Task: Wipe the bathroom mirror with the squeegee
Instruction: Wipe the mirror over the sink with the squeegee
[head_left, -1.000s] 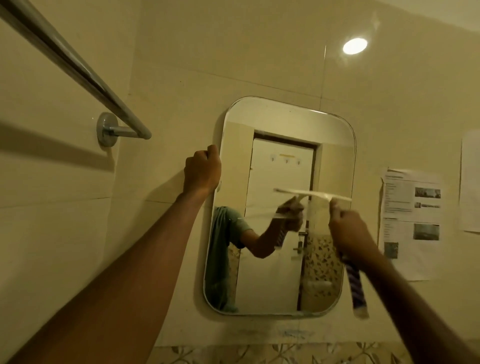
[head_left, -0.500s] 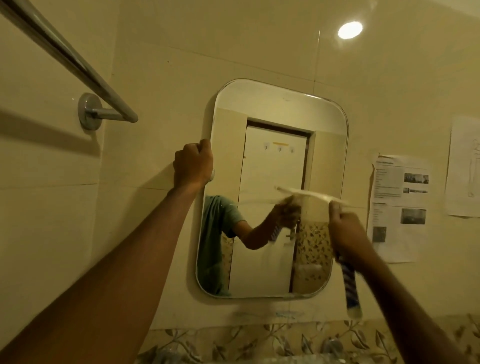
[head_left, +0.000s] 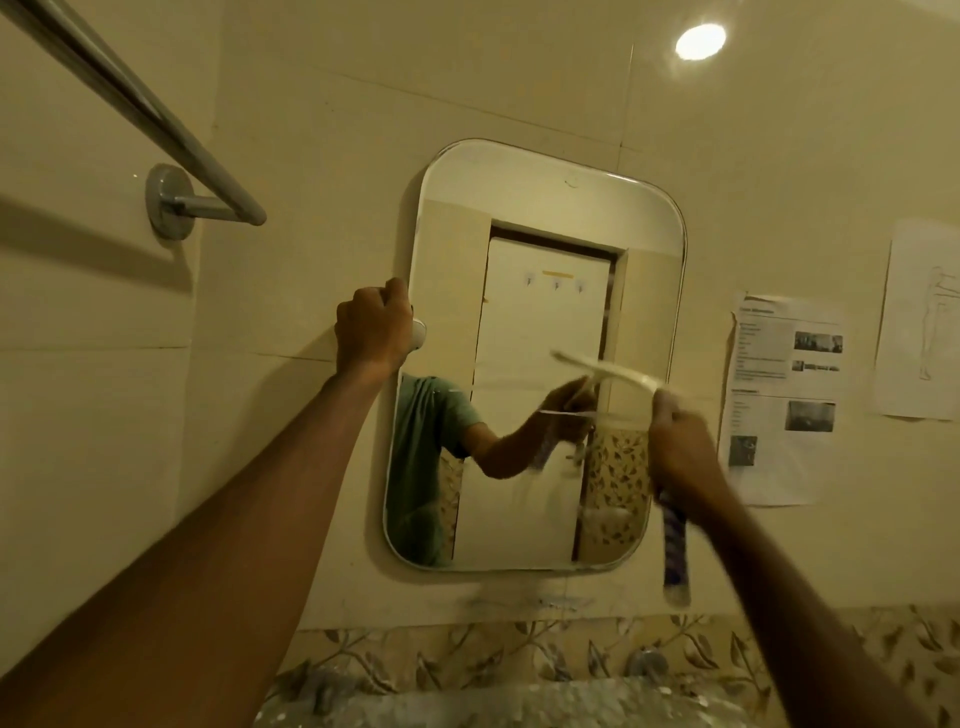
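A rounded rectangular mirror (head_left: 545, 218) hangs on the beige tiled wall straight ahead. My left hand (head_left: 371, 327) is closed on the mirror's left edge, about halfway up. My right hand (head_left: 680, 452) grips the handle of a squeegee (head_left: 605, 371). Its pale blade lies nearly level against the right half of the glass, around mid-height. The blue and white striped end of the handle (head_left: 675, 551) sticks out below my fist. The glass reflects my arm, a green shirt and a white door.
A chrome towel rail (head_left: 156, 124) runs from the upper left to a wall bracket (head_left: 169, 202). Two printed sheets (head_left: 784, 400) are stuck to the wall right of the mirror. A leaf-pattern tile band (head_left: 519, 654) and a tap fitting (head_left: 647, 665) lie below.
The squeegee blade has slid a little further down the glass with my right hand. My left hand keeps its hold on the mirror's edge. The view has shifted slightly.
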